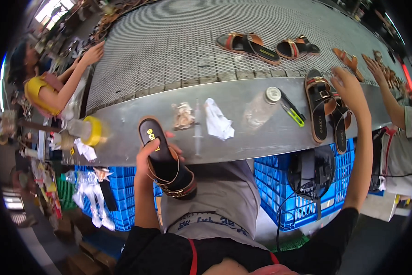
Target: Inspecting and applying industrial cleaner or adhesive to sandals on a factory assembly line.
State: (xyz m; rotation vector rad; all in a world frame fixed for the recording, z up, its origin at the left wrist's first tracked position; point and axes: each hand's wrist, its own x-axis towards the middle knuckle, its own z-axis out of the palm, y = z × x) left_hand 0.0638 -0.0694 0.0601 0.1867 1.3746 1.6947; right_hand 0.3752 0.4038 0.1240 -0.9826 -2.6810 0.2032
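Observation:
My left hand (147, 158) grips a black sandal (159, 149) with a tan edge, its toe strap hanging low over my apron (215, 197). The thumb presses on the insole and the fingers wrap round its side. Over at the right, my right hand (350, 89) is beside a pair of black sandals (320, 107) with red-striped buckled straps on the metal table edge. Its fingers look loosely extended, and I see nothing in them. Farther back lie a black sandal (247, 46) and its mate (297, 47) on the mesh surface (169, 41).
On the metal ledge (157, 103) are a syringe (197, 126), crumpled white paper (218, 120), a clear jar (260, 107), a green-black cutter (293, 112) and a yellow-rimmed container (92, 130). Blue crates (272, 192) stand below. One co-worker (45, 91) is left; another's hand (375, 69) reaches in from the right.

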